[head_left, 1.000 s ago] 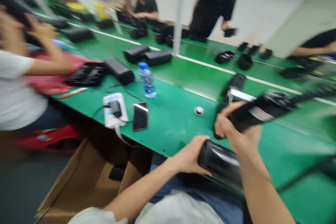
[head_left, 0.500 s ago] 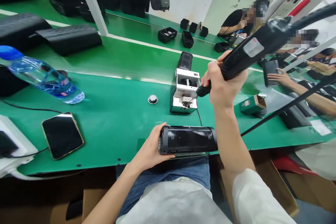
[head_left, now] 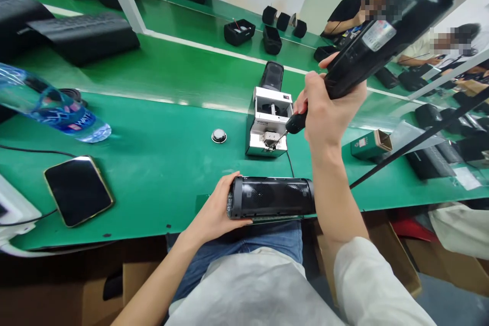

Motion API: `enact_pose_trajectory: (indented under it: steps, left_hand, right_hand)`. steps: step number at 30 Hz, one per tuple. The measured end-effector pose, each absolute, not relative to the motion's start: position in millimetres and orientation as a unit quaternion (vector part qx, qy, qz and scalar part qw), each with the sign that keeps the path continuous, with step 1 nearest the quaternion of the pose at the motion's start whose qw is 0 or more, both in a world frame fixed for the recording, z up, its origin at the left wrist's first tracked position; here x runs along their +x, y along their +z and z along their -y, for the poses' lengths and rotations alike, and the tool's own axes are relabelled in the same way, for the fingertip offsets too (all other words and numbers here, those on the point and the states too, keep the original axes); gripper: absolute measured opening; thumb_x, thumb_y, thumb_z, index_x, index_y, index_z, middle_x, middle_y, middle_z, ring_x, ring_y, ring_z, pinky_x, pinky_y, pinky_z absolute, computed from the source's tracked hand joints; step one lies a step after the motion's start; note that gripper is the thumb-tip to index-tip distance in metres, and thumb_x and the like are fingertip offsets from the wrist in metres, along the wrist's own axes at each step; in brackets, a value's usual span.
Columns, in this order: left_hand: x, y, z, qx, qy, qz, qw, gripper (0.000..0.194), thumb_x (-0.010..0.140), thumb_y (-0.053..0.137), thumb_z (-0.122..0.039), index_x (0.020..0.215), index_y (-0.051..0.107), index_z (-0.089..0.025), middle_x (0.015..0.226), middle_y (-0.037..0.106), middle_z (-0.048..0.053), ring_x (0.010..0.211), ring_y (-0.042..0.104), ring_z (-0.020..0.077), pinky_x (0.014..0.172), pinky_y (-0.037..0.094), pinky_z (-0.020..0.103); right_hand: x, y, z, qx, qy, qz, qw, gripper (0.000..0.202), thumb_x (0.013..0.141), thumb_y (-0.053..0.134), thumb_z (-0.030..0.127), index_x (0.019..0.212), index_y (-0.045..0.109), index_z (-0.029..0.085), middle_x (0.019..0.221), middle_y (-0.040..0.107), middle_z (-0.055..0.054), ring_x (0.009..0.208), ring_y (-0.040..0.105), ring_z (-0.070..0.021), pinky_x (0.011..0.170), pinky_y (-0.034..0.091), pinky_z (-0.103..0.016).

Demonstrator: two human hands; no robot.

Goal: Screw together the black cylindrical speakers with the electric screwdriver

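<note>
My left hand (head_left: 217, 209) grips the left end of a black speaker (head_left: 275, 197), which lies lengthwise at the bench's front edge. Raised above the bench, my right hand (head_left: 330, 104) is wrapped round a black electric screwdriver (head_left: 367, 56). Its thin bit points down and left, the tip at the front of a white-and-black screw feeder (head_left: 269, 122). Whether a screw sits on the bit is too small to tell. A small round silver part (head_left: 219, 136) lies left of the feeder.
A phone (head_left: 79, 191) and a water bottle (head_left: 57, 107) lie at the left. A green box (head_left: 370, 143) stands at the right, behind a slanting black rod (head_left: 420, 137). Black housings (head_left: 239, 32) and co-workers are across the bench.
The view has shifted slightly. The screwdriver's tip stays at the feeder and my left hand keeps its hold on the speaker. A co-worker's hand at the right has left view.
</note>
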State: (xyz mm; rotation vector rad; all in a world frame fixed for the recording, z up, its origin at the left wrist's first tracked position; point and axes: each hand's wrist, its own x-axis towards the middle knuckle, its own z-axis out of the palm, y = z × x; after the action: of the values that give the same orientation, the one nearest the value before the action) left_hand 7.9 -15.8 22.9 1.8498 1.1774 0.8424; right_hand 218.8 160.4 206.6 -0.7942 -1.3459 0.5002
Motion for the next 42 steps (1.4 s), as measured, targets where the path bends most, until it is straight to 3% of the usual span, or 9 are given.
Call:
enact_pose_trajectory:
  steps: [4,9,22,27,32,36,42]
  left_hand:
    - [8.7,24.6,15.6,0.726,0.334,-0.46,0.387,0.114,0.082,0.097,-0.033,0.169,0.024,-0.032,0.168,0.046,0.017,0.158,0.051,0.042,0.131,0.045,0.065]
    - [9.5,24.1,15.0,0.729,0.337,-0.45,0.391,0.114,0.082,0.098,-0.034,0.17,0.024,-0.033,0.167,0.047,0.017,0.158,0.051,0.042,0.13,0.046,0.065]
    - [8.4,22.1,15.3,0.725,0.346,-0.444,0.396,0.113,0.082,0.098,-0.036,0.17,0.028,-0.033,0.166,0.049,0.016,0.158,0.051,0.0426,0.131,0.046,0.067]
    - [9.0,20.4,16.4,0.72,0.351,-0.444,0.401,0.114,0.081,0.099,-0.035,0.17,0.027,-0.033,0.169,0.046,0.017,0.161,0.048,0.0423,0.134,0.041,0.066]
    - [9.8,16.3,19.8,0.696,0.365,-0.444,0.43,0.124,0.07,0.107,-0.04,0.168,0.032,-0.03,0.168,0.047,0.02,0.16,0.048,0.0454,0.134,0.04,0.066]
    - [11.0,7.0,16.1,0.682,0.376,-0.437,0.451,0.133,0.061,0.111,-0.042,0.169,0.034,-0.03,0.167,0.046,0.021,0.159,0.047,0.0484,0.133,0.04,0.067]
    - [11.9,1.3,14.7,0.677,0.382,-0.429,0.461,0.131,0.063,0.11,-0.048,0.168,0.033,-0.029,0.166,0.045,0.023,0.158,0.046,0.0503,0.131,0.041,0.068]
  right_hand:
    - [220.0,205.9,-151.9,-0.344,0.259,0.601,0.674,0.035,0.097,0.082,0.046,0.105,0.052,0.03,0.063,0.042,0.012,0.045,0.048,-0.0095,0.051,0.047,-0.028]
    - [217.7,230.6,-113.7,-0.331,0.307,0.588,0.671,0.022,0.091,0.08,0.024,0.099,0.06,0.029,0.058,0.043,0.012,0.042,0.044,-0.0112,0.044,0.042,-0.03]
    - [215.4,256.7,-68.0,-0.315,0.344,0.606,0.644,0.024,0.092,0.082,0.016,0.103,0.065,0.028,0.06,0.048,0.011,0.041,0.043,-0.0103,0.042,0.037,-0.029]
    - [214.1,245.9,-67.6,-0.288,0.385,0.608,0.633,0.021,0.094,0.077,0.013,0.106,0.066,0.027,0.063,0.053,0.011,0.041,0.049,-0.01,0.042,0.043,-0.027]
    - [209.8,212.9,-64.0,-0.317,0.436,0.588,0.603,0.021,0.096,0.078,0.015,0.107,0.065,0.026,0.067,0.059,0.009,0.044,0.055,-0.01,0.046,0.05,-0.027]
    - [209.5,188.3,-60.2,-0.316,0.454,0.56,0.617,0.019,0.097,0.08,0.018,0.105,0.064,0.026,0.067,0.059,0.008,0.046,0.054,-0.0091,0.047,0.048,-0.024]
    - [214.8,180.9,-53.5,-0.283,0.468,0.563,0.62,0.019,0.099,0.078,0.018,0.103,0.062,0.026,0.068,0.055,0.008,0.049,0.051,-0.0081,0.049,0.047,-0.023]
